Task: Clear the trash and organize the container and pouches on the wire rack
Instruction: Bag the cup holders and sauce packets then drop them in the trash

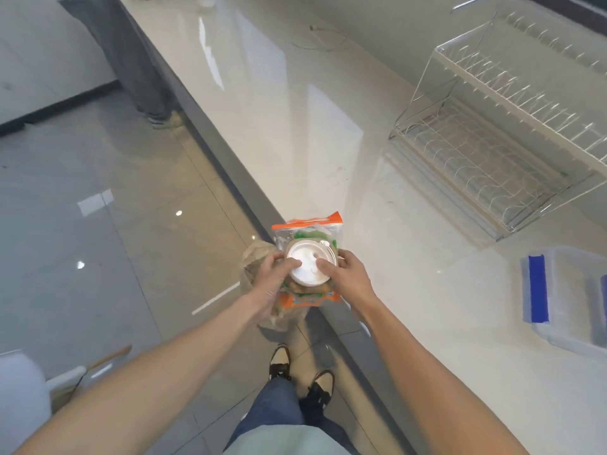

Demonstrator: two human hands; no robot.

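A round container with a white lid (307,267) rests on top of orange-edged clear pouches (308,228) with green contents. Both hands carry this stack above the counter's front edge. My left hand (274,284) grips the stack from the left, thumb on the lid, and also holds a crumpled clear plastic bag (256,257) that hangs beneath. My right hand (348,277) grips from the right, thumb on the lid. The wire rack (486,152) stands on the counter at the upper right, both tiers bare.
A clear plastic box with a blue latch (565,297) sits on the white counter (295,110) at the right. A cable (322,37) lies far back. Another person's legs (144,77) stand by the counter's far end. A white chair (23,389) is at lower left.
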